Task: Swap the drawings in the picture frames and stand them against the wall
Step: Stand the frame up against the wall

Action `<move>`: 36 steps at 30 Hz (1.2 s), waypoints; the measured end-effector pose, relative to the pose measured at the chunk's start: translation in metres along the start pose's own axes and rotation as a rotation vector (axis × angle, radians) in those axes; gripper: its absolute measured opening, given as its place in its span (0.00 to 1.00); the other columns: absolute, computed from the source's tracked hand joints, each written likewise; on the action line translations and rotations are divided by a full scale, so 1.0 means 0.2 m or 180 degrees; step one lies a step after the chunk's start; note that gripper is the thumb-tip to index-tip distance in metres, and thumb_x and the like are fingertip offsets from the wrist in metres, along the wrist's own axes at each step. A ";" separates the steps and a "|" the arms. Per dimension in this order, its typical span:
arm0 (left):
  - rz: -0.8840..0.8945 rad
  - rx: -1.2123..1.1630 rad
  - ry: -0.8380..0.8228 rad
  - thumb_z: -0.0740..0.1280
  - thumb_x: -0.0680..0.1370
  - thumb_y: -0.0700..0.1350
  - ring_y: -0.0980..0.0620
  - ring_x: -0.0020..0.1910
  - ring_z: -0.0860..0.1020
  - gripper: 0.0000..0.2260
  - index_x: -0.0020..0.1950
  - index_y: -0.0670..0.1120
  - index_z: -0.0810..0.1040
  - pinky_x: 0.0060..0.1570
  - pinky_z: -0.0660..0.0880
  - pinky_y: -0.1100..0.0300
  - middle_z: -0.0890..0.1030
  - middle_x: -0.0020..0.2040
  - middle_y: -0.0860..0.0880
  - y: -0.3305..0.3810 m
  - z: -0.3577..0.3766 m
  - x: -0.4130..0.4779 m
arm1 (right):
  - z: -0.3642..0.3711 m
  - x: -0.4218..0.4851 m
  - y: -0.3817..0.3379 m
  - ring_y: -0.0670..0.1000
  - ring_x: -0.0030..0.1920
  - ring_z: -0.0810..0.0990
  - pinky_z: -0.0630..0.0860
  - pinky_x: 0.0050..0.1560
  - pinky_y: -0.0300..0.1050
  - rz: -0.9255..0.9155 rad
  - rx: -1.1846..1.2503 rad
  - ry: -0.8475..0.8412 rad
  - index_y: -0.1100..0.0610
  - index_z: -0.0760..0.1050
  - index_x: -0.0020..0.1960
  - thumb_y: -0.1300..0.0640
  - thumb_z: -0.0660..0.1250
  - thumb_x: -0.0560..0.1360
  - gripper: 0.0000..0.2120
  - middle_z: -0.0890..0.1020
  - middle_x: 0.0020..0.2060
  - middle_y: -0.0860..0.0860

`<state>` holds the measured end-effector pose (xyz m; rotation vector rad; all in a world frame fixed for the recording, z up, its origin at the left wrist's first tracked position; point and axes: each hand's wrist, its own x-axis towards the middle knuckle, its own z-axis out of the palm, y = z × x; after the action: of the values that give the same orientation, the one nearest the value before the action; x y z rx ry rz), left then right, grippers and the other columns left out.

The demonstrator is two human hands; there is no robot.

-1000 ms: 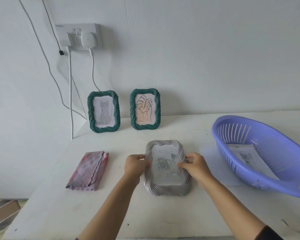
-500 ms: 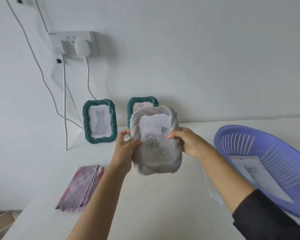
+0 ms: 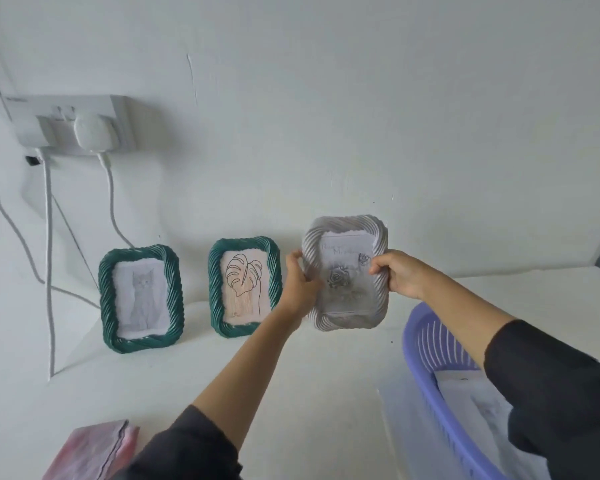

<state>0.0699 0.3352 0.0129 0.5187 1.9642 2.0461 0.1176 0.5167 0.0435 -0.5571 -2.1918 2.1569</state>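
Now left hand and right hand fingers clamp the grey frame; purple basket holds paper.

The grey frame, flat on the table a second ago, is now upright between the left hand and the right hand, which grip its sides. It no longer covers the leaf frame and sits to its right, near the wall.

Both arms wear dark charcoal sleeves
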 end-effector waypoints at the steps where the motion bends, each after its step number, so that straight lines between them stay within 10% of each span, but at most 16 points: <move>1: -0.0051 0.0075 -0.0027 0.55 0.75 0.26 0.47 0.44 0.76 0.23 0.66 0.44 0.58 0.35 0.77 0.60 0.73 0.53 0.39 -0.02 0.03 0.04 | -0.03 0.04 0.02 0.51 0.34 0.71 0.69 0.35 0.43 0.0040 0.0000 0.0004 0.60 0.70 0.43 0.72 0.54 0.70 0.10 0.71 0.34 0.54; 10: -0.0324 0.0182 0.0111 0.55 0.75 0.27 0.44 0.48 0.74 0.26 0.69 0.46 0.59 0.50 0.74 0.47 0.73 0.54 0.38 -0.20 0.12 0.34 | -0.16 0.35 0.13 0.51 0.33 0.70 0.67 0.35 0.43 0.0326 0.0072 -0.0122 0.57 0.70 0.40 0.65 0.61 0.54 0.14 0.71 0.32 0.54; 17: -0.0330 0.0194 0.0208 0.58 0.76 0.29 0.47 0.41 0.71 0.25 0.70 0.48 0.58 0.41 0.71 0.52 0.71 0.42 0.44 -0.29 0.11 0.36 | -0.15 0.43 0.16 0.51 0.33 0.71 0.68 0.35 0.42 0.0403 0.0021 -0.0197 0.57 0.71 0.37 0.65 0.61 0.54 0.12 0.73 0.30 0.52; 23: -0.0306 0.0126 0.0164 0.58 0.77 0.30 0.46 0.42 0.74 0.25 0.69 0.49 0.58 0.43 0.74 0.51 0.74 0.44 0.43 -0.30 0.10 0.34 | -0.17 0.41 0.17 0.50 0.32 0.70 0.68 0.35 0.42 0.0415 -0.0244 -0.0131 0.56 0.69 0.33 0.71 0.59 0.69 0.11 0.71 0.30 0.52; 36: -0.0363 0.0409 0.0097 0.60 0.76 0.30 0.52 0.43 0.77 0.23 0.69 0.44 0.64 0.37 0.76 0.64 0.77 0.46 0.46 -0.35 0.04 0.23 | -0.21 0.28 0.16 0.48 0.40 0.77 0.71 0.49 0.46 0.0135 -0.1366 0.0029 0.55 0.71 0.54 0.67 0.69 0.71 0.15 0.76 0.43 0.49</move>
<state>0.0276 0.3649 -0.0526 0.3938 2.1021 1.8800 0.0826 0.5715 0.0018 -0.6252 -2.6727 1.6916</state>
